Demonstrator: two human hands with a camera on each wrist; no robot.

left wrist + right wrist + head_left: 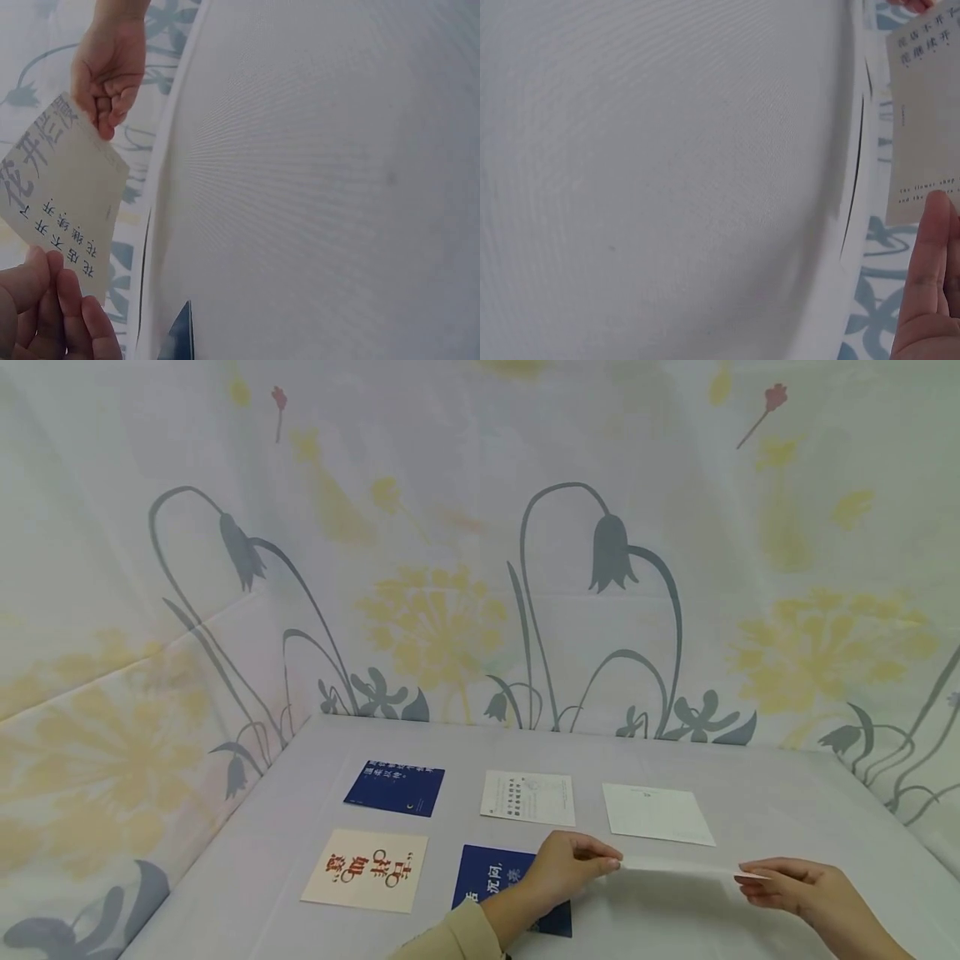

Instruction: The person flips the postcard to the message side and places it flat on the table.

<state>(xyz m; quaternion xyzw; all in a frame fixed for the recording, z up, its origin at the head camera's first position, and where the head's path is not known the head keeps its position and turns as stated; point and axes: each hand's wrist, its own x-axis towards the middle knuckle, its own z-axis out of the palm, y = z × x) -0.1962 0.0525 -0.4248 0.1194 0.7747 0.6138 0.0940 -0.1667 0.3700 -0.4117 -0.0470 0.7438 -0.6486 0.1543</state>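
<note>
Between my two hands is a cream postcard (678, 866), seen almost edge-on in the head view, above the table. My left hand (558, 872) pinches its left end between thumb and fingers. At the other end, the thumb and fingers of my right hand (806, 893) pinch it. Large grey and smaller dark Chinese characters show on the postcard (64, 176) in the left wrist view. Small English print near the right fingertips appears on the postcard (922, 135) in the right wrist view. Under my left wrist lies a dark blue card (480, 885) with white characters, partly covered.
On the pale table (255, 860) lie another blue card (395, 787), a cream card with red characters (366, 870), a white printed card (527, 797) and a nearly plain white card (658, 812). A flower-patterned curtain (465, 527) stands behind the table.
</note>
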